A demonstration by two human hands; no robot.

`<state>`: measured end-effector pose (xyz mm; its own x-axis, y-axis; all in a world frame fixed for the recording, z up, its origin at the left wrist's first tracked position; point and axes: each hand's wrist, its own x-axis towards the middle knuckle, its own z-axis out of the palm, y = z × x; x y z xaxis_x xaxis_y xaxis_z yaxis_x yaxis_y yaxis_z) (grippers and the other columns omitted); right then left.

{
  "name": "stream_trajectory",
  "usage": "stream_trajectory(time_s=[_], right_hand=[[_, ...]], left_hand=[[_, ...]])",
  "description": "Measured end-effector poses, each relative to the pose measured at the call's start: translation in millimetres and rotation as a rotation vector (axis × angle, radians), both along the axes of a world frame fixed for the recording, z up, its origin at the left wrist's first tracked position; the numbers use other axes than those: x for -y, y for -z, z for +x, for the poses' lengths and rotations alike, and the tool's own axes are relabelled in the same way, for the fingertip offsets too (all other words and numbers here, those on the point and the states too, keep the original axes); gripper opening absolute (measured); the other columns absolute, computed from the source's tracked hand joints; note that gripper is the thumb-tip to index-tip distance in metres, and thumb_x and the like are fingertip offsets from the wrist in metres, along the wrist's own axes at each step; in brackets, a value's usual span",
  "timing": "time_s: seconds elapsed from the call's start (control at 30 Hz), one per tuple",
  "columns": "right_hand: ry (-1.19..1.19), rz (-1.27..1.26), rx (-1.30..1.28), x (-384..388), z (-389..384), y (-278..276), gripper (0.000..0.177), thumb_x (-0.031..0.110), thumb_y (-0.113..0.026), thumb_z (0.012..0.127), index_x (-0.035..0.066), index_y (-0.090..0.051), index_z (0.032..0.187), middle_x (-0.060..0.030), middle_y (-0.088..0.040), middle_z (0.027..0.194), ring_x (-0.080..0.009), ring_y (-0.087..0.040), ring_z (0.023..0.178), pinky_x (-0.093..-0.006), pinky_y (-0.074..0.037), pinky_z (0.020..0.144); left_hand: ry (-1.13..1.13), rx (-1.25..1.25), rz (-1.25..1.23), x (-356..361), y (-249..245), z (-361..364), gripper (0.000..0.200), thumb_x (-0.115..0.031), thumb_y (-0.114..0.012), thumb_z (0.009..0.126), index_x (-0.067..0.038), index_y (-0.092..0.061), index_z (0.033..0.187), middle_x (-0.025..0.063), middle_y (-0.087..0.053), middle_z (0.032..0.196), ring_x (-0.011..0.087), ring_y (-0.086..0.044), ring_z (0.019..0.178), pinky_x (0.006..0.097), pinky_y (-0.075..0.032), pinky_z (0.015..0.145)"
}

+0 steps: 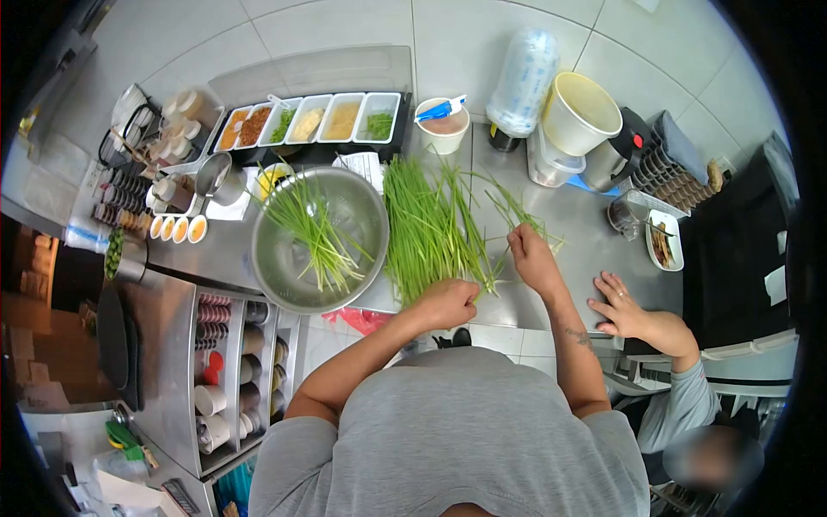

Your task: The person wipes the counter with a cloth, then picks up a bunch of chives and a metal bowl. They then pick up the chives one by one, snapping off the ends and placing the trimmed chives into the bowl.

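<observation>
A broad pile of long green chives (431, 226) lies on the steel counter in front of me. My left hand (445, 304) is closed at the near end of the pile; what its fingers hold, if anything, is hidden. Farther right, my right hand (532, 258) is closed around a few thin chive stalks (514, 208), which stick out beyond its fingers. To the left stands a large steel bowl (366, 194). Inside the bowl rests a smaller bunch of chives (312, 228), pale ends toward me.
Another person's hand (622, 308) rests on the counter (594, 237) at right. A row of white ingredient tubs (334, 121) lines the back. Also there are a small white bucket (444, 138), a larger bucket (582, 108), a kettle (616, 151) and a dish (665, 241).
</observation>
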<state>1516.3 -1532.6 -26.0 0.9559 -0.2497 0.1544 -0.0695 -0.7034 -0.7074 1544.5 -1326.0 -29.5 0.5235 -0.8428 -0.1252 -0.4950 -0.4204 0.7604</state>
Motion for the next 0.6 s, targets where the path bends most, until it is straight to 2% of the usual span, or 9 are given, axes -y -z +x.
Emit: stream_trajectory(time_s=[0.1, 0.2, 0.27, 0.33, 0.4, 0.47, 0.53, 0.57, 0.6], right_hand=[[0.083, -0.331, 0.136, 10, 8, 4, 0.022, 0.02, -0.052, 0.088, -0.001, -0.05, 0.082, -0.0215, -0.059, 0.078, -0.041, -0.056, 0.077, -0.0463, -0.043, 0.067], [0.239, -0.436, -0.101, 36, 17, -4, 0.024, 0.023, -0.054, 0.086, 0.0, -0.05, 0.08, -0.0209, -0.06, 0.082, -0.0379, -0.058, 0.08, -0.0456, -0.045, 0.068], [0.21, -0.368, -0.254, 31, 12, -19, 0.024, 0.025, -0.055, 0.085, 0.002, -0.052, 0.081, -0.0205, -0.06, 0.086, -0.0367, -0.058, 0.081, -0.0451, -0.045, 0.068], [0.129, -0.23, -0.327, 16, 6, -15, 0.024, 0.027, -0.057, 0.084, 0.003, -0.054, 0.081, -0.0194, -0.061, 0.088, -0.0355, -0.058, 0.082, -0.0444, -0.046, 0.068], [0.011, -0.146, -0.249, -11, -2, 2, 0.024, 0.027, -0.059, 0.082, 0.004, -0.055, 0.081, -0.0185, -0.061, 0.088, -0.0347, -0.059, 0.082, -0.0438, -0.047, 0.068], [-0.017, -0.236, -0.126, -27, -6, 19, 0.022, 0.025, -0.06, 0.08, 0.003, -0.056, 0.082, -0.0183, -0.061, 0.086, -0.0343, -0.059, 0.082, -0.0436, -0.048, 0.068], [0.043, -0.374, -0.017, -34, -3, 34, 0.021, 0.022, -0.061, 0.078, 0.003, -0.056, 0.082, -0.018, -0.061, 0.084, -0.0341, -0.059, 0.081, -0.0434, -0.048, 0.068], [0.066, -0.328, -0.068, -31, -1, 37, 0.02, 0.021, -0.061, 0.077, 0.002, -0.057, 0.082, -0.0178, -0.061, 0.084, -0.0343, -0.059, 0.08, -0.0431, -0.048, 0.068], [0.088, -0.283, -0.122, -23, 0, 39, 0.019, 0.019, -0.061, 0.076, 0.002, -0.057, 0.083, -0.0176, -0.061, 0.084, -0.0346, -0.059, 0.08, -0.0428, -0.048, 0.069]], left_hand=[[0.166, -0.003, 0.173, -12, -7, 4, 0.014, -0.013, -0.057, 0.07, -0.001, -0.051, 0.071, 0.0179, -0.055, 0.067, 0.0356, -0.054, 0.065, 0.0415, -0.041, 0.058], [-0.014, -0.024, 0.018, -36, -19, 3, 0.013, -0.013, -0.057, 0.074, -0.001, -0.052, 0.074, 0.0153, -0.054, 0.066, 0.0304, -0.054, 0.062, 0.0382, -0.041, 0.056], [-0.237, -0.121, -0.118, -60, -41, 10, 0.011, -0.012, -0.056, 0.079, -0.002, -0.054, 0.076, 0.0114, -0.053, 0.064, 0.023, -0.054, 0.061, 0.0347, -0.041, 0.056], [-0.434, -0.075, -0.111, -86, -60, 25, 0.015, -0.015, -0.059, 0.077, -0.001, -0.056, 0.078, 0.0148, -0.06, 0.07, 0.0294, -0.059, 0.066, 0.0379, -0.045, 0.061], [-0.67, 0.01, -0.131, -115, -40, 45, 0.018, -0.018, -0.062, 0.078, -0.002, -0.055, 0.079, 0.0137, -0.059, 0.071, 0.0292, -0.058, 0.066, 0.0366, -0.046, 0.061], [-0.897, 0.221, 0.134, -124, -57, 50, 0.023, -0.022, -0.065, 0.079, -0.001, -0.054, 0.08, 0.0139, -0.057, 0.072, 0.0302, -0.057, 0.067, 0.0375, -0.045, 0.062], [-0.903, 0.366, 0.011, -122, -60, 45, 0.026, -0.025, -0.065, 0.079, -0.001, -0.054, 0.081, 0.0152, -0.057, 0.074, 0.0316, -0.057, 0.068, 0.0387, -0.045, 0.063], [-0.903, 0.439, -0.05, -120, -61, 43, 0.028, -0.026, -0.065, 0.079, -0.001, -0.054, 0.081, 0.0159, -0.057, 0.075, 0.0323, -0.057, 0.069, 0.0393, -0.045, 0.063], [-0.833, 0.373, -0.057, -114, -60, 40, 0.029, -0.027, -0.065, 0.079, 0.0, -0.054, 0.081, 0.0167, -0.057, 0.075, 0.0327, -0.057, 0.07, 0.0399, -0.045, 0.064]])
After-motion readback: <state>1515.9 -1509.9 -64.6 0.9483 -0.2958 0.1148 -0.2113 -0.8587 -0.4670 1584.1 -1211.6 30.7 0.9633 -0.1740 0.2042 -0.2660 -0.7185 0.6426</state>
